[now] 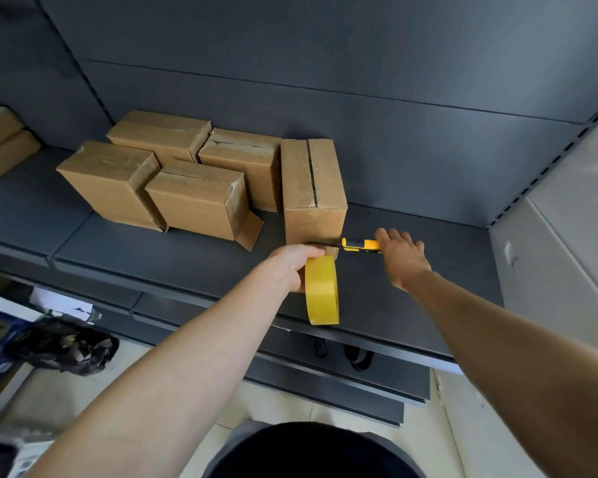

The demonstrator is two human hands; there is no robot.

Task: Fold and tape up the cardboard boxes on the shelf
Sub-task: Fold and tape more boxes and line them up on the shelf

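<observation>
- Box stands upright on the shelf, right of the other boxes, with both hands at its near bottom edge.
- Left hand is clamped on the tape. The fingers curl over the top of the yellow roll, which stands on edge just in front of the box.
- Right hand grips the knife by its yellow and black handle, with the thumb raised above it.
- The knife's dark blade points left and reaches the box's bottom edge, just above the roll and beside the left fingers.
- Whether a strip of tape runs from the roll to the box, I cannot tell.
- The box's top shows two flaps with a dark seam between them.
- Four boxes sit in a close cluster to the left. The nearest one has a loose flap sticking out at its lower right corner.
- More boxes are stacked at the far left of the shelf, partly cut off by the frame.
- A dark back panel rises behind the shelf.
- A pale cabinet stands to the right.
- Below, a black bag lies on the light floor.
</observation>
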